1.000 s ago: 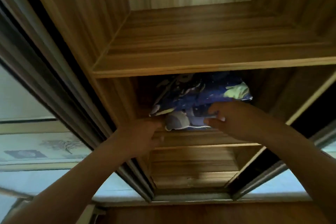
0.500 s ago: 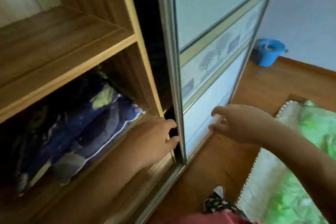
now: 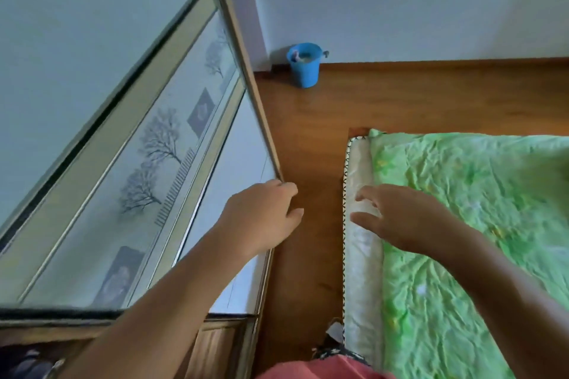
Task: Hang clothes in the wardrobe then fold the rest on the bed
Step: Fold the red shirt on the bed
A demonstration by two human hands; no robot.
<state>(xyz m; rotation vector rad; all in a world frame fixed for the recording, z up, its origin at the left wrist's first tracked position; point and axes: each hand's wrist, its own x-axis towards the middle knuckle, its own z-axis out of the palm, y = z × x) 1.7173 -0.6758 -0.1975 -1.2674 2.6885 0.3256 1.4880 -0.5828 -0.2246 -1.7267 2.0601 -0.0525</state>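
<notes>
Your left hand (image 3: 261, 218) curls its fingers round the wardrobe sliding door (image 3: 123, 163) edge, left; your right hand (image 3: 400, 218) hangs spread, holding nothing, over the bed (image 3: 363, 271), right, under its green quilt (image 3: 477, 209); 1 blue bucket (image 3: 304, 68) far.

You had one view only, from the wide-angle camera worn on your head. It faced forward and steeply down, so both your forearms ran in from the lower edge toward the middle of the frame. It sat near: your left grip (image 3: 261, 218), curled at the edge of the sliding door (image 3: 123, 163), and your right grip (image 3: 400, 218), fingers spread, stood large at the centre. Left of the left grip the lens bent the door into a slant. Under and right of the right grip it took in the bed (image 3: 477, 194). Between the grips showed a strip of floor (image 3: 311, 132); far beyond them, the wall (image 3: 400, 3) and a blue bucket (image 3: 304, 68).
</notes>
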